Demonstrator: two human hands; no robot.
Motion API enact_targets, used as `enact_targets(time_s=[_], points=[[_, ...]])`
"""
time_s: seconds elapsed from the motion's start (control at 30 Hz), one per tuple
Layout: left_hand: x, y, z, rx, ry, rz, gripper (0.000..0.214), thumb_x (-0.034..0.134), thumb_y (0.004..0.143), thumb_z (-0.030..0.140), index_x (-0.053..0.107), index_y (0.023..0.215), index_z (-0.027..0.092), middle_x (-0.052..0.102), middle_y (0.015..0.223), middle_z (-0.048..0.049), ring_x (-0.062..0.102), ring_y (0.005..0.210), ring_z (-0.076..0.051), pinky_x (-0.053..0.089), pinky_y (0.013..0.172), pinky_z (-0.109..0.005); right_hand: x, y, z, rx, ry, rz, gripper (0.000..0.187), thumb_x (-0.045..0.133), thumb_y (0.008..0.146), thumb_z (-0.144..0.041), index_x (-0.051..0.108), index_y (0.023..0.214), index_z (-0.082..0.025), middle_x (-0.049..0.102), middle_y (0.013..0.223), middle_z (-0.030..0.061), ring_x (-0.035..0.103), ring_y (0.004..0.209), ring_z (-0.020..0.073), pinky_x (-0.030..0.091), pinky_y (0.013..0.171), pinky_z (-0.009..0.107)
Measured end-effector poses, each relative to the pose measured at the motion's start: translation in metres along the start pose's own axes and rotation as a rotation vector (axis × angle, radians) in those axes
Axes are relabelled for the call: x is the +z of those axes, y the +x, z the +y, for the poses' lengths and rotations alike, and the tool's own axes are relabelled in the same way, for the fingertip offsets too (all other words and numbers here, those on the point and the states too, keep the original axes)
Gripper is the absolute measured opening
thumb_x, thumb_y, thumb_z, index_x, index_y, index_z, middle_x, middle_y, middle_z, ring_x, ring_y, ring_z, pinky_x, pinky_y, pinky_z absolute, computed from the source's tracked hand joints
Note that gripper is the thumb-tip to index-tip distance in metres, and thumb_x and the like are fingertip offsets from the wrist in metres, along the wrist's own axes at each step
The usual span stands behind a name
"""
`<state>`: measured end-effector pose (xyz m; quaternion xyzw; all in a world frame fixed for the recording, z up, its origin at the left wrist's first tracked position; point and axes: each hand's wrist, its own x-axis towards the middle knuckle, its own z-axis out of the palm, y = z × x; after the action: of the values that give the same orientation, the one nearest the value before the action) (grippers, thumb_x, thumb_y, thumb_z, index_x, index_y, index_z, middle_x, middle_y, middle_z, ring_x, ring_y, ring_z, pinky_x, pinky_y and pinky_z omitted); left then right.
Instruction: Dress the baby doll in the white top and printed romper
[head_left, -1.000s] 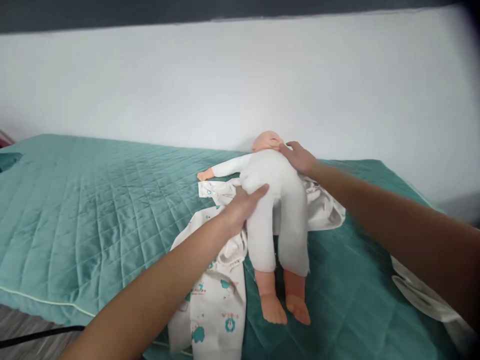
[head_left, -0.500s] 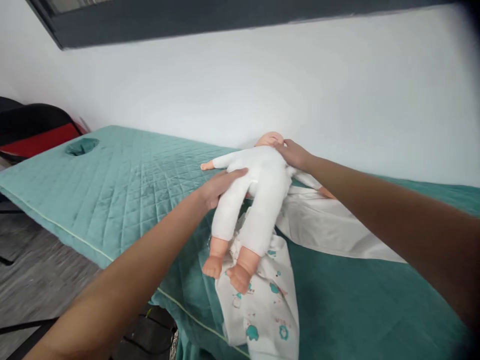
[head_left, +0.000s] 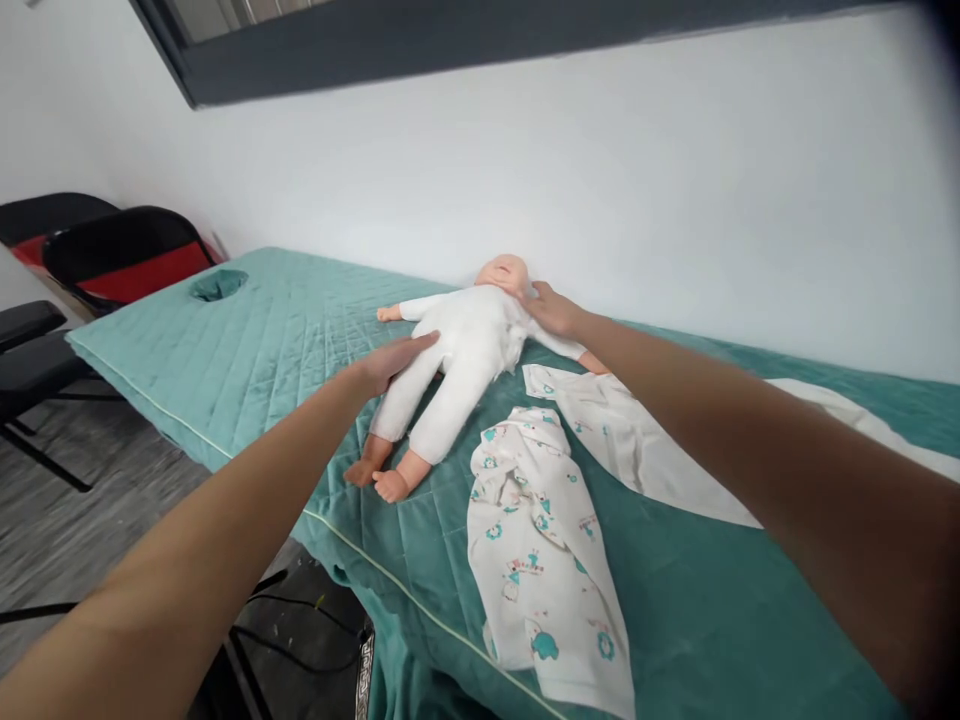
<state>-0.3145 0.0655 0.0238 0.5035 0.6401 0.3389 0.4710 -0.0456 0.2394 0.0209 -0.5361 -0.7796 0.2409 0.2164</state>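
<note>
A baby doll (head_left: 469, 325) with a white cloth body lies on its back on the green quilted bed cover (head_left: 300, 350), its head toward the wall. My left hand (head_left: 397, 360) grips its hip, the thumb on top and the other fingers mostly hidden at the side. At the doll's shoulder, beside the neck, my right hand (head_left: 553, 308) is closed round it, fingertips partly out of sight. Printed white baby trousers (head_left: 547, 560) lie in front, apart from the doll. A white baby top (head_left: 637, 440) is spread to the right, partly behind my right forearm.
A white wall (head_left: 600, 170) runs along the bed's far side, with a dark window frame (head_left: 450, 50) above. The bed has a face hole (head_left: 219, 285) at its left end. Black and red folding chairs (head_left: 135, 250) stand beyond it. Cables (head_left: 300, 650) lie on the floor below.
The doll has shifted left with both my hands on it, and its legs are off the printed trousers. The camera view has also turned slightly left.
</note>
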Motion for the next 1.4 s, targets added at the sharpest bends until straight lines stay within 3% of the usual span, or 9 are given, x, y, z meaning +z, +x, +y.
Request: enact_targets(time_s=[0.13, 0.23, 0.4, 0.5, 0.67, 0.97, 1.07, 1.2, 1.4], points=[[0.008, 0.0, 0.013, 0.041, 0.186, 0.38, 0.056, 0.067, 0.083, 0.046, 0.055, 0.124, 0.011, 0.059, 0.132, -0.0197, 0.061, 0.113, -0.027, 0.049, 0.096, -0.042, -0.049, -0.045, 0.052, 0.185, -0.269, -0.041, 0.06, 0.026, 0.099, -0.061, 0.059, 0.115, -0.014, 0.07, 0.112, 0.0202, 0.064, 0.107, 0.0337, 0.045, 0.095, 0.045], [0.028, -0.015, 0.034, 0.31, 0.469, 0.546, 0.038, 0.058, 0.086, 0.032, 0.058, 0.118, 0.011, 0.058, 0.131, -0.0173, 0.056, 0.12, -0.026, 0.043, 0.105, -0.04, -0.086, -0.095, 0.087, 0.266, -0.418, -0.152, 0.055, 0.032, 0.099, -0.058, 0.064, 0.09, -0.015, 0.071, 0.089, 0.017, 0.066, 0.088, 0.0294, 0.046, 0.084, 0.041], [0.087, -0.062, 0.06, 0.441, 0.805, -0.286, 0.048, 0.058, 0.083, 0.057, 0.068, 0.11, 0.018, 0.074, 0.109, -0.0086, 0.067, 0.096, -0.024, 0.049, 0.088, -0.033, -0.129, -0.174, 0.105, 0.23, -0.625, -0.287, 0.033, 0.061, 0.086, -0.048, 0.067, 0.088, -0.016, 0.071, 0.096, 0.014, 0.063, 0.086, 0.0257, 0.044, 0.074, 0.034], [0.121, -0.083, 0.062, 0.407, 1.054, -0.517, 0.065, 0.072, 0.072, 0.05, 0.062, 0.126, 0.017, 0.068, 0.127, -0.0143, 0.065, 0.109, -0.031, 0.049, 0.089, -0.036, -0.14, -0.208, 0.09, 0.19, -0.709, -0.255, 0.021, 0.062, 0.085, -0.036, 0.067, 0.098, -0.021, 0.07, 0.106, 0.0114, 0.062, 0.092, 0.028, 0.043, 0.073, 0.035], [0.163, -0.113, 0.074, 0.816, 0.809, -0.348, 0.039, 0.063, 0.079, 0.026, 0.063, 0.118, 0.022, 0.068, 0.125, -0.0064, 0.062, 0.115, -0.026, 0.047, 0.096, -0.036, -0.148, -0.264, 0.042, -0.017, -0.753, -0.049, 0.032, 0.039, 0.098, -0.037, 0.061, 0.116, -0.025, 0.065, 0.121, 0.0098, 0.06, 0.104, 0.0284, 0.042, 0.077, 0.036], [0.237, -0.145, 0.135, 1.275, 0.518, 0.023, 0.042, 0.059, 0.078, 0.017, 0.054, 0.119, 0.019, 0.056, 0.129, -0.0115, 0.05, 0.121, -0.027, 0.043, 0.102, -0.041, -0.186, -0.359, -0.043, -0.369, -0.468, 0.184, 0.023, 0.049, 0.089, -0.025, 0.067, 0.104, -0.02, 0.071, 0.107, 0.0044, 0.063, 0.092, 0.0203, 0.042, 0.078, 0.029], [0.243, -0.156, 0.144, 1.215, 0.604, -0.049, 0.021, 0.054, 0.082, 0.017, 0.058, 0.102, 0.021, 0.065, 0.108, -0.0061, 0.059, 0.104, -0.024, 0.047, 0.091, -0.036, -0.203, -0.382, -0.052, -0.263, -0.452, 0.142, 0.024, 0.052, 0.092, -0.038, 0.066, 0.102, -0.021, 0.071, 0.099, 0.0036, 0.062, 0.086, 0.0201, 0.041, 0.074, 0.029], [0.235, -0.179, 0.155, 1.159, 0.668, 0.121, 0.019, 0.051, 0.085, 0.02, 0.057, 0.103, 0.022, 0.064, 0.106, -0.0057, 0.06, 0.1, -0.024, 0.047, 0.081, -0.033, -0.217, -0.404, -0.044, 0.056, -0.437, 0.015, 0.034, 0.063, 0.085, -0.051, 0.064, 0.105, -0.023, 0.071, 0.097, 0.0042, 0.064, 0.082, 0.0221, 0.043, 0.072, 0.03], [0.237, -0.215, 0.176, 1.076, 0.377, 0.371, 0.026, 0.051, 0.084, 0.016, 0.053, 0.11, 0.021, 0.059, 0.116, -0.0075, 0.057, 0.111, -0.025, 0.047, 0.093, -0.038, -0.175, -0.425, -0.035, 0.249, 0.167, 0.038, 0.065, 0.071, 0.079, -0.042, 0.049, 0.137, -0.025, 0.068, 0.124, 0.0102, 0.066, 0.103, 0.0309, 0.055, 0.082, 0.041]])
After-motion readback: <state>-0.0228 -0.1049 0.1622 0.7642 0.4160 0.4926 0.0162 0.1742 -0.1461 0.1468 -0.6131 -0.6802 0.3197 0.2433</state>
